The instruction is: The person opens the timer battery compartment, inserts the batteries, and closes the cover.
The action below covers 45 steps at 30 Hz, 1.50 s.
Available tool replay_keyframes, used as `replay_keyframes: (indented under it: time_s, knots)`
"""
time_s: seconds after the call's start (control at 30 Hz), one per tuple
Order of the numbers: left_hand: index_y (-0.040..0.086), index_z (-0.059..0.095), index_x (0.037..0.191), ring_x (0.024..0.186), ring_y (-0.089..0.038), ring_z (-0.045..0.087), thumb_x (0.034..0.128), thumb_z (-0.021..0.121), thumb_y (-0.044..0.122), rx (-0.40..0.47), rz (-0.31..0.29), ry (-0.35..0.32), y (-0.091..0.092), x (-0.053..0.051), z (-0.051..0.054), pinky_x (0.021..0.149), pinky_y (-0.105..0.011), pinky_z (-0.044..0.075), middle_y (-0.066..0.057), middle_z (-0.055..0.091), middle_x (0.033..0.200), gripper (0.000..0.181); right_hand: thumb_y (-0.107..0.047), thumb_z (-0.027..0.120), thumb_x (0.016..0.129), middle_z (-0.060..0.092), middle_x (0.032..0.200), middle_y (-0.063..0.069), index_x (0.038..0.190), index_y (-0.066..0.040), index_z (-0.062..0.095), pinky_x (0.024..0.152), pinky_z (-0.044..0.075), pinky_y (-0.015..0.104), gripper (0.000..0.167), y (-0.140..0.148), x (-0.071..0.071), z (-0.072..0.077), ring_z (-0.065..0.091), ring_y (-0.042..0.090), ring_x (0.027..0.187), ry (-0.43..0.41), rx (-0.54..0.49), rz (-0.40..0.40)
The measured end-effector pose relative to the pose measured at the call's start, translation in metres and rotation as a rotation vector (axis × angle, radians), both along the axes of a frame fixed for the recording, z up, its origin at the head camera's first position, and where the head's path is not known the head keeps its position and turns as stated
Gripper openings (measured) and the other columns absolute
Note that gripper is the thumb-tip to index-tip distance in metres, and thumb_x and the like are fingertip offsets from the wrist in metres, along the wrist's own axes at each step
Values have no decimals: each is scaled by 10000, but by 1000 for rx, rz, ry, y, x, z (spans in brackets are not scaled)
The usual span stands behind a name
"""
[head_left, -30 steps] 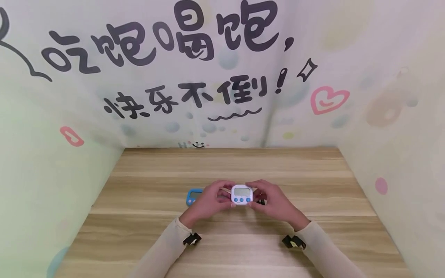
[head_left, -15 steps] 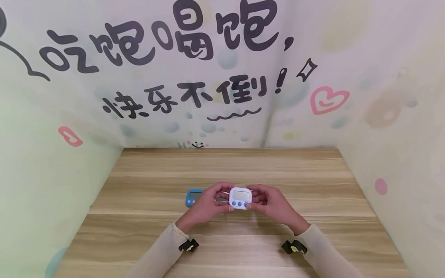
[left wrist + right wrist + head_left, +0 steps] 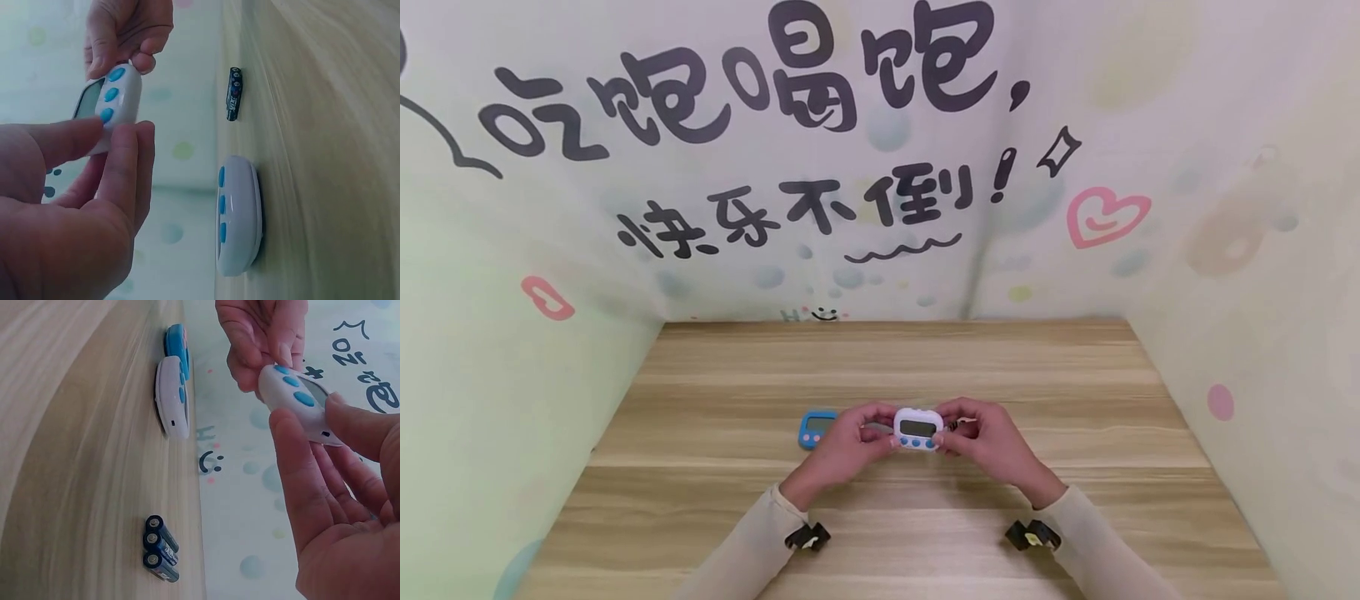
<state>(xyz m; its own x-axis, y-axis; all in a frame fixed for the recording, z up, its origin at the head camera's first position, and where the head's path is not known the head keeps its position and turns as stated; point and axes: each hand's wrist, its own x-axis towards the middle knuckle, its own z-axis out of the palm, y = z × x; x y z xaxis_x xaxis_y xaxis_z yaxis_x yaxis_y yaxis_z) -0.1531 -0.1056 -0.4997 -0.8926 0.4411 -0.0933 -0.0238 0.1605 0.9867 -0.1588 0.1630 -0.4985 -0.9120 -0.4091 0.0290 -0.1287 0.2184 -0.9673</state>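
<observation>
A white digital timer (image 3: 917, 428) with three blue buttons is held up above the table between both hands. My left hand (image 3: 852, 437) pinches its left end, the thumb close to the leftmost button in the left wrist view. At the other end, my right hand (image 3: 981, 429) grips it between thumb and fingers. The timer's face tilts toward me, and its screen looks dark in the head view. A second white timer (image 3: 239, 215) lies on the table, mostly hidden behind my left hand in the head view. Beside it lies a blue timer (image 3: 816, 430).
Three dark batteries (image 3: 160, 549) lie side by side on the wooden table (image 3: 715, 500), behind my right hand. Printed walls (image 3: 737, 275) close off the back and both sides.
The held timer has come slightly lower and tipped, its screen turning from light grey to dark in the head view. Both hands keep their hold on it.
</observation>
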Motion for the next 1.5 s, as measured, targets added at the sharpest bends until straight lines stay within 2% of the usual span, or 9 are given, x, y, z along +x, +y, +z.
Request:
replay_keyframes:
  time_s: [0.2, 0.37, 0.53, 0.73, 0.83, 0.93, 1.17, 1.37, 1.5]
  knots:
    - [46, 659, 1363, 1138, -255, 735, 1024, 723, 182, 56, 14, -63, -1, 2, -3, 982, -406, 636, -179, 671, 1336, 372, -121, 836, 916, 748, 1126, 174, 1145, -80, 756, 723, 672, 508, 246, 0, 2, -2, 766, 451, 858, 27, 3, -17]
    - [46, 641, 1369, 1194, -325, 717, 1022, 726, 315, 59, -6, -105, -2, 2, -3, 1041, -466, 605, -169, 695, 1307, 447, -133, 854, 899, 769, 1087, 97, 1100, -149, 770, 728, 667, 321, 218, -1, 3, -3, 777, 324, 912, 111, 60, -40]
    - [36, 610, 1403, 1183, -278, 722, 1016, 738, 285, 102, -11, -170, -1, 2, -4, 1084, -481, 577, -171, 687, 1312, 477, -67, 852, 887, 769, 1090, 66, 1085, -159, 772, 771, 669, 289, 233, -3, 6, -3, 769, 210, 960, 184, 37, -51]
    - [-7, 581, 1445, 1165, -188, 691, 974, 790, 206, 161, 13, -173, -1, 3, -1, 1002, -316, 615, -214, 638, 1390, 557, 54, 826, 867, 737, 1188, 109, 1086, -135, 769, 886, 662, 374, 295, -6, 6, -7, 736, 126, 1047, 232, -22, -31]
    - [-11, 570, 1455, 1166, -173, 686, 954, 808, 168, 192, 22, -174, -1, 2, 0, 963, -272, 622, -219, 623, 1416, 583, 6, 844, 872, 728, 1259, 138, 1111, -125, 762, 921, 651, 413, 285, -6, 6, -8, 743, 156, 1091, 223, -45, -19]
    - [4, 567, 1466, 1173, -178, 682, 941, 815, 129, 217, 23, -182, -1, 2, 1, 962, -277, 624, -211, 612, 1435, 593, -60, 862, 876, 717, 1319, 155, 1154, -115, 746, 929, 647, 382, 307, -7, 7, -7, 753, 195, 1101, 192, -53, -11]
    - [16, 512, 1519, 1238, -212, 672, 929, 809, 54, 216, 1, -167, -4, 0, 0, 976, -288, 621, -199, 567, 1513, 662, -88, 873, 871, 697, 1348, 196, 1229, -47, 722, 908, 655, 373, 390, -7, 9, -1, 754, 344, 1081, 130, -73, 6]
    - [21, 507, 1514, 1213, -217, 676, 912, 799, -18, 242, -7, -172, -3, 2, -1, 957, -300, 631, -198, 532, 1533, 670, -122, 877, 875, 715, 1296, 190, 1298, -50, 706, 861, 662, 312, 462, -6, 7, 0, 767, 251, 1021, 113, -42, 12]
    - [27, 521, 1486, 1182, -195, 680, 893, 812, -33, 257, -1, -162, -1, 2, -3, 937, -292, 634, -194, 556, 1489, 663, -111, 879, 871, 717, 1277, 191, 1325, -41, 696, 850, 666, 324, 495, -6, 6, -1, 761, 225, 1003, 115, -37, 17]
